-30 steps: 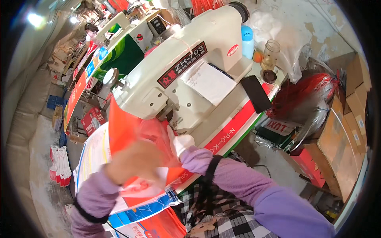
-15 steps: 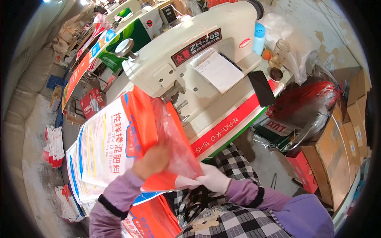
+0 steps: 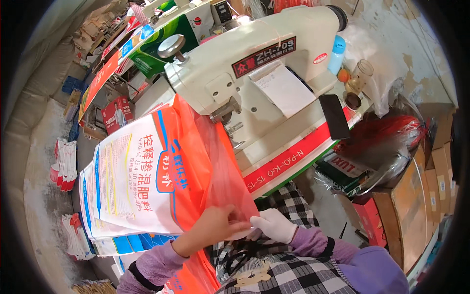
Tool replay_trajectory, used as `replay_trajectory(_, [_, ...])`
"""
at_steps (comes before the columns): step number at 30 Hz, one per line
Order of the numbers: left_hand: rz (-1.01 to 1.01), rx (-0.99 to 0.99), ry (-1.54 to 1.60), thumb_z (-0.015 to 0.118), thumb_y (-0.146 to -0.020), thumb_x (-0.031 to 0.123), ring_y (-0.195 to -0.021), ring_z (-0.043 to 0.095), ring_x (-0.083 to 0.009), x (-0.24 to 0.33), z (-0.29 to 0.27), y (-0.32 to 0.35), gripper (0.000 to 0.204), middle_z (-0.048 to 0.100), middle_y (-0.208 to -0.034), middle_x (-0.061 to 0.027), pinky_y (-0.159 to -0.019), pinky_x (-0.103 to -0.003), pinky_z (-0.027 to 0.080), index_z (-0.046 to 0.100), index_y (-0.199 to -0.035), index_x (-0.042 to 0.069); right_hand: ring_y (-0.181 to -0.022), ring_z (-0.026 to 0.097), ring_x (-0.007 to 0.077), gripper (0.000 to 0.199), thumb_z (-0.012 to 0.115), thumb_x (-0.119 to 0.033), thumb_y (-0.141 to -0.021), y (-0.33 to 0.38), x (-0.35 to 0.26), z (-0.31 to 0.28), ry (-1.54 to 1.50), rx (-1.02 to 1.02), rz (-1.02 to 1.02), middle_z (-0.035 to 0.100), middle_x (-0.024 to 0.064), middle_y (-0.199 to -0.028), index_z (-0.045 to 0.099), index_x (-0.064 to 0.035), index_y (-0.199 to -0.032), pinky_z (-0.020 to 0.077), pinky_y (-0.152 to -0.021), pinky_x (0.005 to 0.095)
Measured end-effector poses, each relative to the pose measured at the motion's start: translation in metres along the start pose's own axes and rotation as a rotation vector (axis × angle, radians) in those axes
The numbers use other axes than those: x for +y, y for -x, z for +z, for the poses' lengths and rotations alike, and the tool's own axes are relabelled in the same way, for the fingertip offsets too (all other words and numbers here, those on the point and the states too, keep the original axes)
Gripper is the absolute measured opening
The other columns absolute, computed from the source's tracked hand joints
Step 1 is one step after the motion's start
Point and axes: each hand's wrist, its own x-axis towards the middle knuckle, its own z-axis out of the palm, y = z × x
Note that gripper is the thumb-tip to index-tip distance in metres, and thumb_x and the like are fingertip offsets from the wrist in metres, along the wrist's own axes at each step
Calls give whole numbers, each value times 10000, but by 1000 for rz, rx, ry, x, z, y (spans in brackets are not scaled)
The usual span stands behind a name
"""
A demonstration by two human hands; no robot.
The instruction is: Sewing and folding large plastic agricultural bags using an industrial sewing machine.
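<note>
Bag work sits at an early stage, by my reading: you hold the orange and white printed sack in the middle of the frame, its translucent red liner pulled out at the mouth, and the mouth has not yet gone under the head of the cream sewing machine in the upper centre. Feeding that edge through looks like what is left.

Your left hand, bare, pinches the lower edge of the liner, fingers closed on the film. Your right hand, in a white glove, meets it from the right and grips the same edge, fingers curled shut just beside the left ones.

More printed sacks lie stacked under the one you hold, at lower left. A black phone rests on the machine's counter at right, near a small glass jar.
</note>
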Motion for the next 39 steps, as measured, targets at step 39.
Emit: replay_trajectory(39, [342, 404, -174, 569, -885, 261, -677, 659, -305, -24, 85, 15, 217, 645, -747, -125, -593, -439, 516, 627, -807, 68, -1034, 587, 197, 354, 473, -16, -918, -39, 78, 0, 169, 268, -228, 651, 102, -1137, 559, 14, -1260, 475, -900, 313])
